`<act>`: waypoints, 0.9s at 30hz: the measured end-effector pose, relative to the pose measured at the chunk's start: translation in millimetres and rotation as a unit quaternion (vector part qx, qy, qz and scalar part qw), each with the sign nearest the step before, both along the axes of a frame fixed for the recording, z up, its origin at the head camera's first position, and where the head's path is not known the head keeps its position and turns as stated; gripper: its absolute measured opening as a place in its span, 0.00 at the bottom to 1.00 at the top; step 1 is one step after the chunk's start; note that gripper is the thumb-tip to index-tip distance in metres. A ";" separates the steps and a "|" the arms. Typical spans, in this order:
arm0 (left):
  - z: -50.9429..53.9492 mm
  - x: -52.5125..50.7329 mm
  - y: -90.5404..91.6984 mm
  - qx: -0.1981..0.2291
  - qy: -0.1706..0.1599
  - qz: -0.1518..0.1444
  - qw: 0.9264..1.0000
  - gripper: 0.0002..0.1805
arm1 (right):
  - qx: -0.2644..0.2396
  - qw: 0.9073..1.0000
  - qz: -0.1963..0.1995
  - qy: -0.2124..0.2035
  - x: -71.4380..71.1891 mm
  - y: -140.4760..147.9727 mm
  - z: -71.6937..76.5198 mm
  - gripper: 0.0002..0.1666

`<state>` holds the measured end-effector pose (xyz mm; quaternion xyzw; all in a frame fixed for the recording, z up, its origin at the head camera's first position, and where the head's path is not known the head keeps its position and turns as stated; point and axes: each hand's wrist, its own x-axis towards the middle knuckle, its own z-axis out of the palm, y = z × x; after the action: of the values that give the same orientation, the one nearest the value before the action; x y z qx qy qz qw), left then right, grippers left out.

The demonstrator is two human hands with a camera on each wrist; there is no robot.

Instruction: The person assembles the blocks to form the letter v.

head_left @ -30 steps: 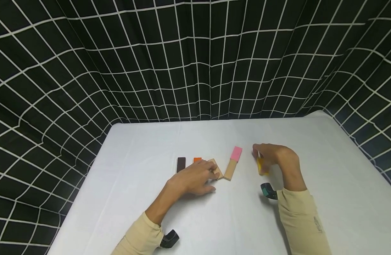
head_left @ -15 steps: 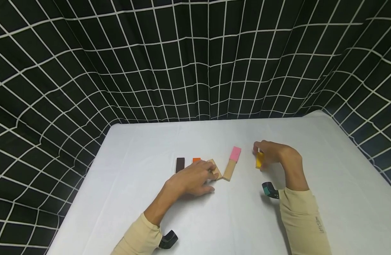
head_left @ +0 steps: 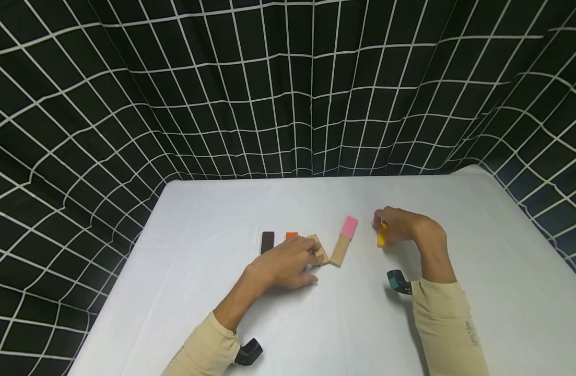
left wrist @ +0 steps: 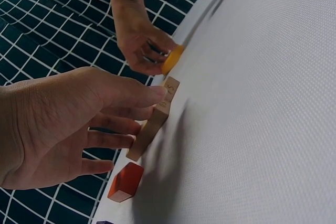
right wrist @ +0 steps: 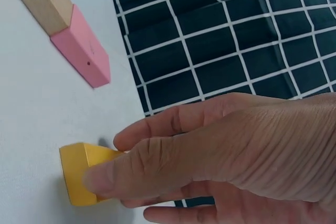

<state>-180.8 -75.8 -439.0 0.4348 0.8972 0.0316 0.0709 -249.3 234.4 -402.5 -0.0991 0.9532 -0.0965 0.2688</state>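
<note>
My right hand (head_left: pixel 400 224) pinches a yellow block (right wrist: pixel 75 174) between thumb and fingers at the right of the table, its lower end at or close to the cloth. My left hand (head_left: pixel 283 262) lies over the middle of the row, fingers loosely bent. Its fingertips touch a slanted plain wooden block (left wrist: pixel 148 135), while the thumb stays apart from it in the head view. A second wooden block (head_left: pixel 340 251) meets that one at the near end, making a V. Against its far end sits a pink block (head_left: pixel 349 227). An orange block (left wrist: pixel 126 182) is partly hidden behind my left hand.
Left of the orange block lies a dark block (head_left: pixel 267 242), its near end close to my left hand. A white cloth covers the table (head_left: pixel 198 224). Black curtains with a white grid (head_left: pixel 288 104) rise behind and at both sides.
My right hand has shifted slightly away from me with the yellow block, which has moved a little farther back on the table. My left hand stays on the wooden block.
</note>
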 end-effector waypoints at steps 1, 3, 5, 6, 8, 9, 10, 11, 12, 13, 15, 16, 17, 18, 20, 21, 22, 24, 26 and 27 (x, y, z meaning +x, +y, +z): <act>0.1 0.1 -0.7 -0.002 0.000 0.000 1.000 0.23 | 0.000 1.000 -0.001 -0.002 0.2 0.0 -1.2 0.35; -1.4 -0.3 -2.5 -0.002 0.001 0.002 1.000 0.22 | 0.000 1.000 0.001 -0.003 0.3 -1.0 -3.0 0.35; -2.6 -0.2 -4.6 -0.001 0.003 0.002 1.000 0.23 | -0.004 1.000 0.007 -0.004 -0.3 -2.1 -4.3 0.35; -3.4 -0.3 -5.5 0.001 0.001 0.003 1.000 0.22 | -0.006 1.000 0.009 -0.003 -0.6 -2.6 -4.6 0.34; -4.8 -0.5 -6.5 0.004 0.001 0.004 1.000 0.22 | -0.009 1.000 0.011 0.002 -2.0 -3.2 -4.5 0.32; -4.9 -0.4 -6.7 0.005 0.000 0.005 1.000 0.22 | -0.011 1.000 0.011 0.004 -2.7 -3.1 -4.3 0.31; -5.0 -0.3 -6.8 0.005 0.001 0.004 1.000 0.22 | -0.013 1.000 0.008 0.005 -3.2 -2.8 -3.7 0.31; -5.4 -0.4 -6.8 0.006 0.001 0.004 1.000 0.22 | -0.013 1.000 0.007 0.011 -4.1 -2.1 -3.2 0.30; -5.8 -0.6 -6.6 0.007 0.003 0.003 1.000 0.22 | -0.014 1.000 0.006 0.018 -4.7 -1.5 -2.7 0.29; -6.2 -0.9 -6.3 0.007 0.005 0.002 1.000 0.22 | -0.016 1.000 0.004 0.025 -5.6 -0.6 -2.3 0.28; -5.8 -0.7 -5.5 0.009 0.005 0.001 1.000 0.21 | -0.021 0.999 0.003 0.042 -7.4 0.6 -1.8 0.27; -5.4 -0.7 -5.0 0.010 0.004 0.000 1.000 0.21 | -0.025 0.998 0.005 0.053 -8.4 0.7 -1.8 0.26; -5.1 -0.5 -4.6 0.009 0.003 0.000 1.000 0.21 | -0.028 0.997 0.008 0.065 -9.6 0.9 -2.1 0.26; -4.6 -0.3 -4.1 0.009 0.002 0.000 1.000 0.21 | -0.034 0.996 0.013 0.076 -10.9 1.0 -2.9 0.25; -3.2 0.2 -3.2 0.007 -0.002 0.000 1.000 0.21 | -0.045 0.994 0.026 0.099 -13.3 0.4 -4.6 0.24; -3.1 0.2 -2.6 0.007 -0.002 -0.002 1.000 0.21 | -0.050 0.992 0.032 0.111 -14.2 -0.4 -5.7 0.24; -2.4 0.4 -2.1 0.005 -0.002 -0.002 1.000 0.21 | -0.054 0.991 0.037 0.121 -14.7 -1.3 -6.6 0.23; -2.4 -0.2 -0.9 0.001 0.003 -0.005 1.000 0.21 | -0.063 0.987 0.046 0.144 -16.1 -3.1 -9.3 0.23; -2.3 -0.7 0.1 -0.002 0.006 -0.006 1.000 0.21 | -0.073 0.982 0.052 0.166 -16.3 -5.7 -11.4 0.22; -2.2 -0.7 0.5 -0.004 0.006 -0.005 1.000 0.21 | -0.076 0.980 0.054 0.178 -16.6 -7.4 -12.9 0.22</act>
<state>-181.6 -75.3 -441.1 0.4391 0.8956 0.0251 0.0674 -265.9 227.0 -415.4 -0.1860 0.9689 -0.1352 0.0916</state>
